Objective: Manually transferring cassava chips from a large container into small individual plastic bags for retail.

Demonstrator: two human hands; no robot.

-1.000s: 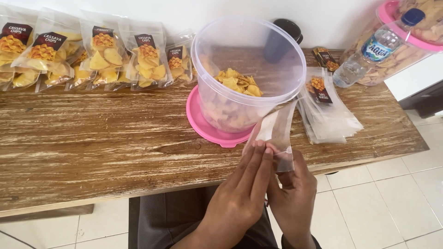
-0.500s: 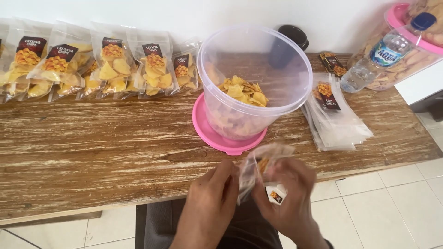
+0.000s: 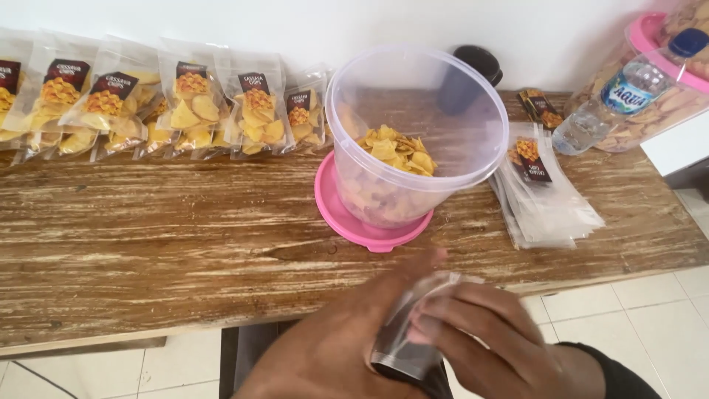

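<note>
Filled chip bags [image 3: 155, 111] are lining the tabletop's [image 3: 148, 244] far left edge. Below its near edge, the left hand [image 3: 332, 347] and right hand [image 3: 487, 340] are pinching a clear empty pouch [image 3: 410, 329] between them. Empty pouches [image 3: 546, 199] are lying toward the right edge.

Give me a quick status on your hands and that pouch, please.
Both hands, left hand and right hand, gripping empty clear pouch below table edge. Chip tub ahead, nothing between.

Soft, even daylight, faint shadows on the table [image 3: 148, 229]; the near hands [image 3: 413, 347] are motion-blurred, edges slightly bowed.
</note>
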